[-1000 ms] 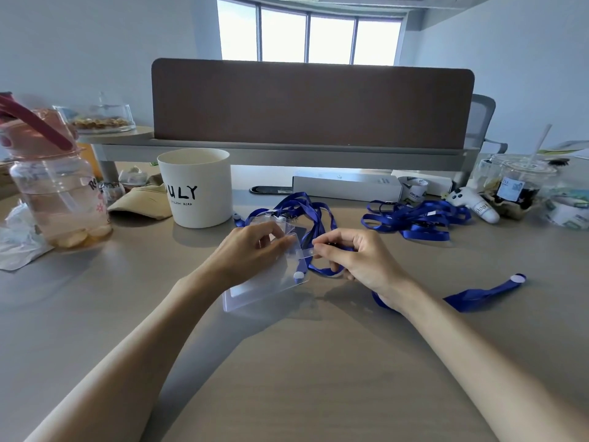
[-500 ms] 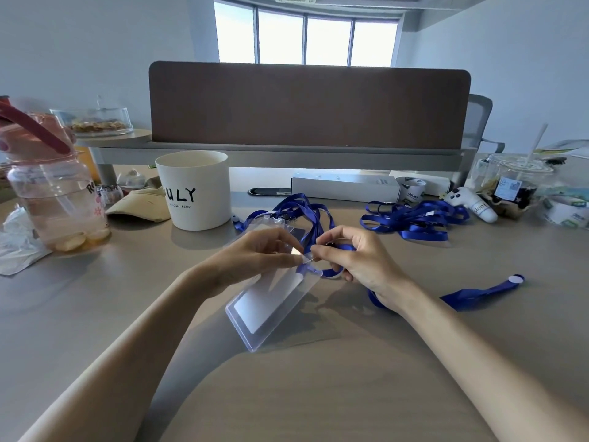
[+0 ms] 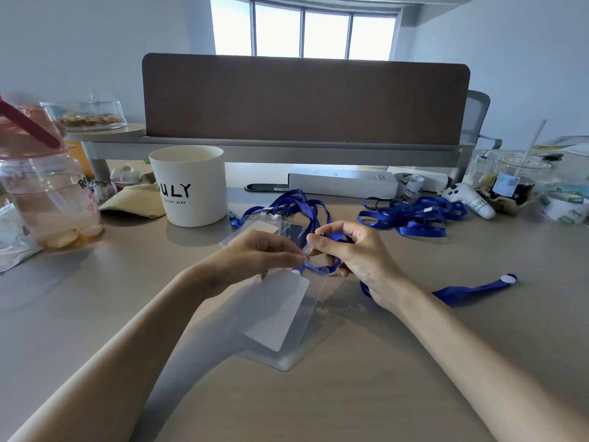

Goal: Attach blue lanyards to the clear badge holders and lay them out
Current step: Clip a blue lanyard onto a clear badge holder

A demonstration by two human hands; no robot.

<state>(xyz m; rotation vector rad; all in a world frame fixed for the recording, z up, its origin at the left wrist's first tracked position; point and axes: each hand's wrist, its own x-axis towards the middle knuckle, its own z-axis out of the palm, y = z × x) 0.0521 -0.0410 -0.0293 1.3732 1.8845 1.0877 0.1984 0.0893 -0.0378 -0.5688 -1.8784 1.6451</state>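
A clear badge holder [image 3: 277, 317] with a white card inside hangs tilted above the desk, pinched at its top edge by my left hand [image 3: 255, 256]. My right hand [image 3: 347, 253] pinches the clip end of a blue lanyard [image 3: 471, 288] right at the holder's top slot; the strap trails right across the desk to a white round tag. Behind my hands lie another clear holder [image 3: 261, 229] and its blue lanyard [image 3: 296, 202]. A heap of loose blue lanyards [image 3: 411, 215] lies at the right rear.
A white cup [image 3: 191, 186] marked "ULY" stands left of the work spot, a pink water jug [image 3: 44, 186] further left. A white box [image 3: 342, 183], tape roll, small toy and a drink cup [image 3: 513, 180] line the back right, before a brown divider [image 3: 302, 97].
The holder in my left hand has swung down from lying nearly flat to hanging tilted, closer to me. My fingertips have come together at its top slot.
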